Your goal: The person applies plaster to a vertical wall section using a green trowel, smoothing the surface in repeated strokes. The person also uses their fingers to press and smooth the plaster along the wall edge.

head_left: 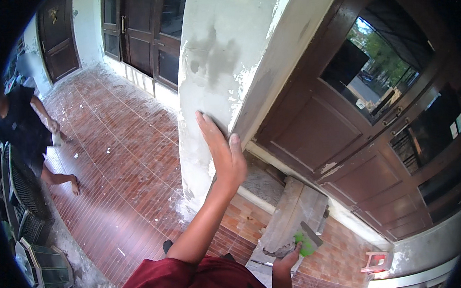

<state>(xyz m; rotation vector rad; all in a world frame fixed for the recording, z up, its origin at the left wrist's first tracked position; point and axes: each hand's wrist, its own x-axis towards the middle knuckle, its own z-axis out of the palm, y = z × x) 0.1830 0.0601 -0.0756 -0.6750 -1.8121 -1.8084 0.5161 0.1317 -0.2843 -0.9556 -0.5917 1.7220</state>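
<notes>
My left hand (221, 155) is raised against the patched, pale plaster pillar (204, 56), its fingers stretched out along the surface near the corner. Lower right, my right hand (288, 259) grips a green scraper (308, 242) with a wide metal blade. Beside that hand, a crumpled grey item (277, 249) lies over a weathered wooden plank (292, 203); whether I also hold it I cannot tell.
Another person (23, 119) in dark clothes steps along the speckled tiled floor (105, 167) at left, near railings (22, 188) and a glass lantern (47, 263). Brown doors (304, 139) are at right, a small pink stool (375, 262) below them.
</notes>
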